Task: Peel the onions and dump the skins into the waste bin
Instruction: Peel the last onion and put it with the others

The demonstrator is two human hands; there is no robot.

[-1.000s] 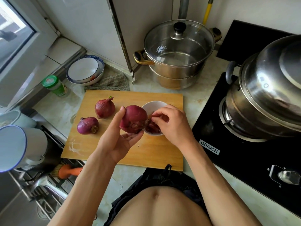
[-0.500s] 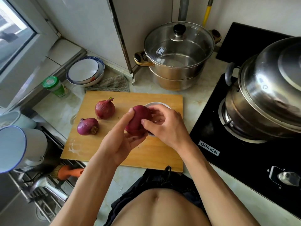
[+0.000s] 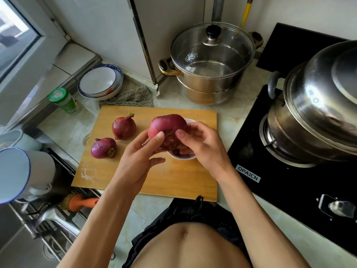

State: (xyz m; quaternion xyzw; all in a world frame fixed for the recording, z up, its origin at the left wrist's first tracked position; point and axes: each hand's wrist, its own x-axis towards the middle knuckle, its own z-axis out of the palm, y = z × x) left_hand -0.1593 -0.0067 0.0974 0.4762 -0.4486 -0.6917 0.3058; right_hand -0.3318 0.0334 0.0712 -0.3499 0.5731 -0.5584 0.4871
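I hold a large red onion (image 3: 167, 127) up over a small white bowl (image 3: 182, 156) on the wooden cutting board (image 3: 173, 176). My left hand (image 3: 141, 157) grips it from the left with the thumb on its skin. My right hand (image 3: 201, 144) grips its right side, thumb pressed near the root end. Purple skins lie in the bowl, mostly hidden by my hands. Two more red onions rest on the board's left part: one (image 3: 123, 127) farther back, one (image 3: 103, 147) nearer. No waste bin is in view.
A steel steamer pot with a glass lid (image 3: 210, 62) stands behind the board. A big lidded steel pot (image 3: 316, 105) sits on the black gas stove (image 3: 289, 182) to the right. Stacked bowls (image 3: 100, 82), a green-capped jar (image 3: 64, 101) and enamel mugs (image 3: 23, 173) are at the left.
Both hands have turned the onion and lifted it slightly over the bowl. My right hand moved from picking at the bowl side to gripping the onion's root end.
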